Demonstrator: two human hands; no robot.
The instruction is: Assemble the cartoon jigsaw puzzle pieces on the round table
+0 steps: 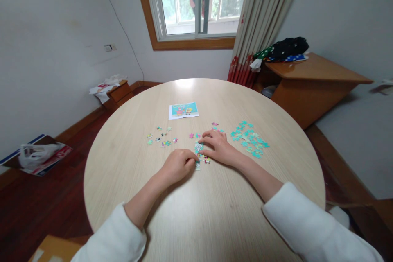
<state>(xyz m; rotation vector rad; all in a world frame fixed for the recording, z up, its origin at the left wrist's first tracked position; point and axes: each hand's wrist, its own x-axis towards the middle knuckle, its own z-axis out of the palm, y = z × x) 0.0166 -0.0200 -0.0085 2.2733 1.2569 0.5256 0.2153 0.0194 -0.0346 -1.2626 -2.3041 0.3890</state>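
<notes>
A small joined cluster of jigsaw puzzle pieces (199,147) lies on the round table between my hands, showing a pale cartoon figure. My left hand (178,166) is curled, with thumb and index finger closed at a puzzle piece (197,165) on the cluster's near edge. From the right, my right hand (217,147) reaches over the cluster. Its fingers are apart and its fingertips rest at the cluster's right side. Some yellow and red pieces (206,159) show just below this hand. Pink pieces (191,135) lie beyond the cluster, some partly hidden by my right hand.
Loose turquoise pieces (250,139) are heaped to the right, and mixed-colour pieces (166,143) are scattered to the left. A printed reference picture (184,110) lies farther back on the pale wooden table (129,163). A wooden desk (319,69) with clothes stands right of the table.
</notes>
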